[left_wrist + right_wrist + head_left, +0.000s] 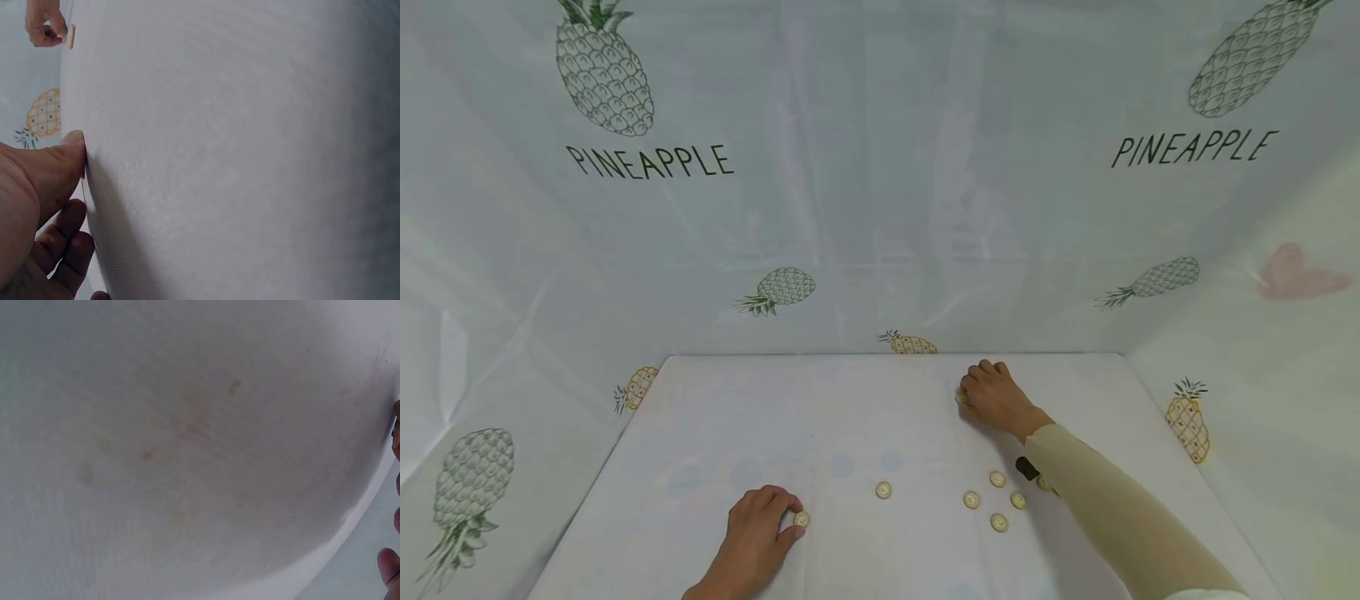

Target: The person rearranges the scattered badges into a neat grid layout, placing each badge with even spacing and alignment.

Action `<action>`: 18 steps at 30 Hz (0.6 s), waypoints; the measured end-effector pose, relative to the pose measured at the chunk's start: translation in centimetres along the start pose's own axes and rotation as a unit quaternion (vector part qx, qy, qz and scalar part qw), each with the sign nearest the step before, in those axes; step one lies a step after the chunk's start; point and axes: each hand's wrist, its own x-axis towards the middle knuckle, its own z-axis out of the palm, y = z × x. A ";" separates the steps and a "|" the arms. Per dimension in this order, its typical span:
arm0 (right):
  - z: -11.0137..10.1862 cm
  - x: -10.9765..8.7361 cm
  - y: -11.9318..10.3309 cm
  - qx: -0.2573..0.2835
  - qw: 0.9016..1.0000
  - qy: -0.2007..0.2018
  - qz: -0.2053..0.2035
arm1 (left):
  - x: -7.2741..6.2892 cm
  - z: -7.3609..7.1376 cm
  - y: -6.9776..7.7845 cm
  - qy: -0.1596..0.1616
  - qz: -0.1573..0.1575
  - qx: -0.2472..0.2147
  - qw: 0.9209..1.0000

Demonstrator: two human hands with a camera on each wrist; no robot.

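My left hand (752, 533) is low on the white table, thumb and fingers around the edge of a small round cream disc (802, 518) with a ringed, marked face. In the left wrist view, the thumb (62, 159) and fingertips come down on the cloth, and the disc is mostly hidden. Farther back, my right hand (992, 398) pinches another cream disc (71, 36), seen edge-on in the left wrist view and upright near the tabletop. Only some fingertips (389, 565) show at the edge of the right wrist view.
One disc (883, 490) lies alone between the hands. Several more discs (998, 522) lie loosely grouped left of the right forearm, one (1043, 482) partly under the sleeve (1120, 508). A black object (1027, 468) shows beside that sleeve. Pineapple-print cloth (880, 208) hangs around the table (700, 433).
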 end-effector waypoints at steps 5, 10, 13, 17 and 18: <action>0.1 0.2 -0.1 0.001 1.000 0.006 0.001 | 0.1 0.0 -0.1 -0.005 -0.004 -0.001 1.000; 0.2 0.3 0.0 0.002 1.000 -0.003 0.004 | 0.1 0.2 -0.3 0.002 0.000 -0.002 1.000; 0.5 0.1 0.0 0.005 1.000 -0.020 0.008 | 0.1 0.3 -0.4 0.004 0.003 0.001 1.000; 0.9 -0.2 0.1 0.006 0.999 -0.031 0.011 | 0.1 0.4 -0.5 0.004 0.005 -0.003 1.000; 1.0 -0.3 0.0 0.008 0.999 -0.030 0.009 | 0.1 0.4 -0.5 0.003 0.005 -0.005 1.000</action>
